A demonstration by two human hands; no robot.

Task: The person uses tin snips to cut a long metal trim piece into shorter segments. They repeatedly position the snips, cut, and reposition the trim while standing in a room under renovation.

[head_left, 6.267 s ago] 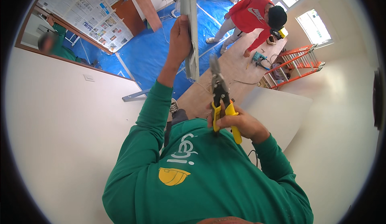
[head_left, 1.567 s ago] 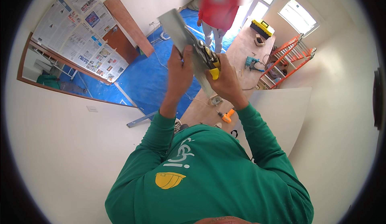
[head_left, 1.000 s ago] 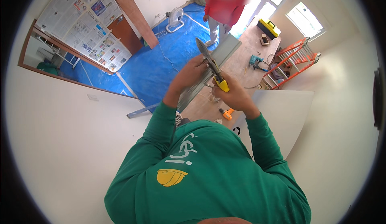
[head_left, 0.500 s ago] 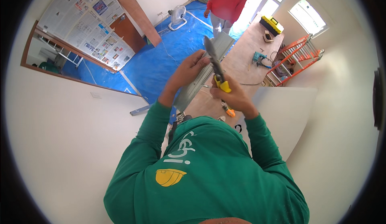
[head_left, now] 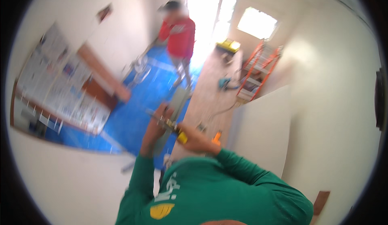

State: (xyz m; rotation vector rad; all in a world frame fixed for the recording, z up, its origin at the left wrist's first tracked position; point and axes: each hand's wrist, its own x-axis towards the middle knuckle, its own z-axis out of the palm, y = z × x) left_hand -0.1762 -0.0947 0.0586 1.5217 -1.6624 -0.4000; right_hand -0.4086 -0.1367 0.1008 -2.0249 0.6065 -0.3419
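Note:
A grey metal channel (head_left: 178,101) slants upward in front of my body, gripped by my left hand (head_left: 154,127). My right hand (head_left: 199,139) is closed around the yellow handles of a pair of tin snips (head_left: 171,125). Their dark blades point left and cross over the channel near my left fingers. Motion blur hides whether the blades touch the metal, and whether they are apart.
A person in red (head_left: 181,37) stands on the blue floor sheet (head_left: 141,104). Right of it runs a plywood surface (head_left: 208,91) bearing a teal power tool (head_left: 224,83), an orange tool (head_left: 217,137) and a yellow-black toolbox (head_left: 228,45). An orange stepladder (head_left: 255,69) stands by the wall.
The snips have swung from pointing up to pointing left across the channel. Both hands sit lower and further left in view. My view has shifted, and the person in red now shows more fully.

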